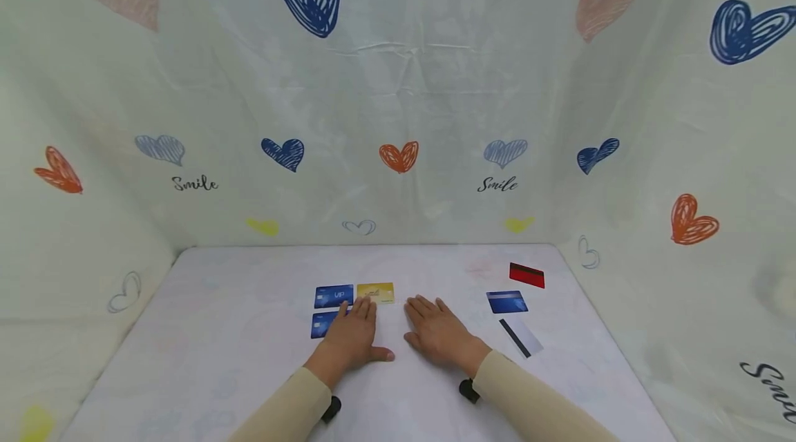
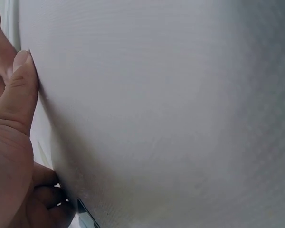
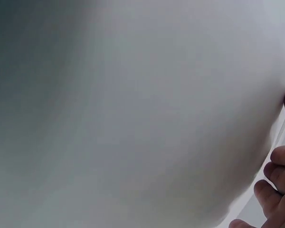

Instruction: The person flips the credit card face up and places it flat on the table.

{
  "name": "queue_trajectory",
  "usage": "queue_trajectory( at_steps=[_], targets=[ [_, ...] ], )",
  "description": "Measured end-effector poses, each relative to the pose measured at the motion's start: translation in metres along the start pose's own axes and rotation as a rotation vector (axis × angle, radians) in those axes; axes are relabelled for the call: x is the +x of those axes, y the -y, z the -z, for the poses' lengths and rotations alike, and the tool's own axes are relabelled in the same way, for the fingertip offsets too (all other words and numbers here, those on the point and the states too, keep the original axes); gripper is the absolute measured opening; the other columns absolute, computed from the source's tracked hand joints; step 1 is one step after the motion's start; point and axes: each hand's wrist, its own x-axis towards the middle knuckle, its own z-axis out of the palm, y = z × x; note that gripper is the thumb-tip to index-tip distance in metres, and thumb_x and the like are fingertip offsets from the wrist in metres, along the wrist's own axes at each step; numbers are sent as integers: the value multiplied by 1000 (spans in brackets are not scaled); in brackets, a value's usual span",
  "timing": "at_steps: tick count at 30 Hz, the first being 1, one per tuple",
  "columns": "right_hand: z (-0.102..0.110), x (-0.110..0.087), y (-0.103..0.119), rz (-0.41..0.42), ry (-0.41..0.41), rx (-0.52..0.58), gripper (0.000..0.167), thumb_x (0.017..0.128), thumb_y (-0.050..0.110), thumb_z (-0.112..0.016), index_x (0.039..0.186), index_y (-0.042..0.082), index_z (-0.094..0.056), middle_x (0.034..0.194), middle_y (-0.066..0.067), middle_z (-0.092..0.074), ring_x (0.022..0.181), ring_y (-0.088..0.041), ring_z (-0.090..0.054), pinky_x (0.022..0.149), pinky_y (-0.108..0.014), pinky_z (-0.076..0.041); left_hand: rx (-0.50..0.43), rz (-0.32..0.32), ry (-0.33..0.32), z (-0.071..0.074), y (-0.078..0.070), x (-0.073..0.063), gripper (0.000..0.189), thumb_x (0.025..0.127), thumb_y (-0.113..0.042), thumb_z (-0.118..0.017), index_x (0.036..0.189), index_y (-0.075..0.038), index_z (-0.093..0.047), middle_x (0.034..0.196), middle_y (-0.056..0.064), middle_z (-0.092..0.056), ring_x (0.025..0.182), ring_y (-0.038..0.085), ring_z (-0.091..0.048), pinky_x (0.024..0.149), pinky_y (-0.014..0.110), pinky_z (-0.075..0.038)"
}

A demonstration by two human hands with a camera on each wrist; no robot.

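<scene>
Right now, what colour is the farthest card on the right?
That card is red with a black stripe, clearest in head view.

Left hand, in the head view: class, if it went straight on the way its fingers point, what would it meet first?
Probably the yellow card: the left hand overlaps its near edge in this view, though actual contact is unclear.

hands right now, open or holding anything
Left hand: open, palm down, partly covering the yellow card, not gripping it.
Right hand: open, palm down, holding nothing.
</scene>
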Motion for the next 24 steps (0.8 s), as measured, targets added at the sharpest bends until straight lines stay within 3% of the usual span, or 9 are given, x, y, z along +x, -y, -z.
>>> queue_trajectory(
  at_steps=[6, 14, 24],
  targets=[
    [1, -28, -44, -75, -31, 69, 75, 105, 50, -60, 162, 5, -40, 169, -12, -40, 158, -34, -33, 127, -60, -25, -25, 9, 9, 1, 1, 0, 112, 84, -77, -69, 159, 1, -41, 169, 20, -36, 159, 36, -32, 129, 57, -23],
    [-3, -68, -110, -232, -74, 76, 84, 99, 52, -68, 157, -4, -42, 165, -22, -41, 155, -41, -36, 124, -66, -26, -32, 9, 20, 0, 1, 0, 113, 84, -77, -69, 159, 2, -40, 169, 20, -35, 159, 36, -30, 129, 57, -22],
    [-5, -86, -134, -358, -46, 46, 104, 94, 73, -60, 153, -10, -44, 162, -31, -41, 152, -51, -35, 121, -75, -20, -37, 9, 15, 0, 2, 0, 113, 84, -78, -69, 160, 1, -40, 169, 19, -35, 159, 35, -31, 129, 57, -23]
  ],
)
